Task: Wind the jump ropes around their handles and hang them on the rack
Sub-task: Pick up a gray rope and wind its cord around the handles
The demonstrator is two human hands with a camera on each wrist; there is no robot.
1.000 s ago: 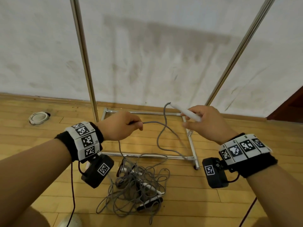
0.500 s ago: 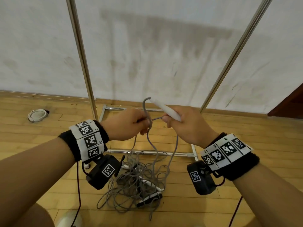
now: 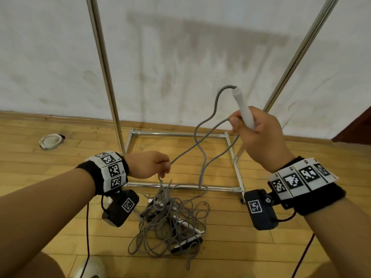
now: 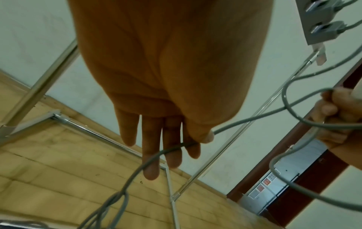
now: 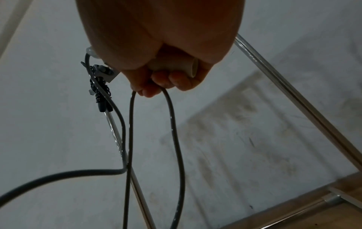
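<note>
A messy pile of jump ropes [image 3: 170, 223] lies on the wooden floor [image 3: 50, 207], closest to the person and just in front of the rack's bottom frame [image 3: 180, 186]. The pile is grey cords all tangled up, with white and dark handles poking out.

Just above the pile, the left hand [image 3: 148, 164] pinches one grey rope [image 3: 186, 151] between the thumb and the first finger. The other fingers [image 4: 150, 156] hang down almost straight, and the rope runs across them. From this hand the rope drops into the pile.

Higher up and over the right side of the rack's bottom frame, the right hand [image 3: 259, 133] is closed around a white handle [image 3: 244, 108]. The handle points up and tips a little to the left. The grey rope comes out of its top end, curls over, and falls in loops over the frame. One part of the rope is also caught under the right hand's fingers [image 5: 162, 82].

Behind the hands, the rack's two shiny metal poles [image 3: 106, 77] go up in front of a white wall [image 3: 190, 57]. Far left of the rack, a small white coil [image 3: 51, 141] lies on the floor by the wall.
</note>
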